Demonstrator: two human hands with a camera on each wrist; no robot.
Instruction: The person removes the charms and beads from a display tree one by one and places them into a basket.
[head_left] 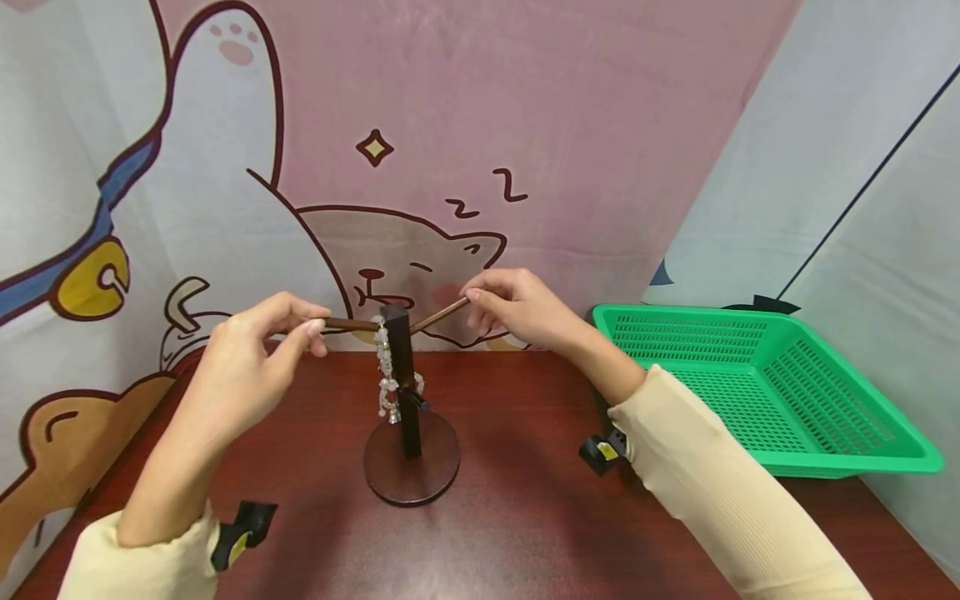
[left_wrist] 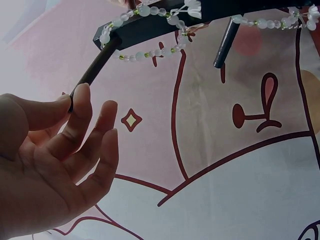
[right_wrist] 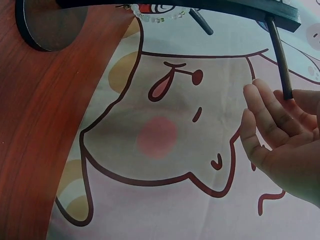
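Pinching round wooden pegs (head_left: 438, 317): both hands; beaded bracelet (head_left: 387, 375).

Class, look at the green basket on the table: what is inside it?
The green basket shows only its own perforated floor and walls; nothing lies on the visible part. The right arm's sleeve covers a little of its near left edge, so that bit stays unseen.

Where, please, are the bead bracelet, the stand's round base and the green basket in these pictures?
bead bracelet (head_left: 387, 375): head view, on the hanging beads.
round base (head_left: 411, 475): head view, on its front part.
green basket (head_left: 847, 465): head view, on its near rim.
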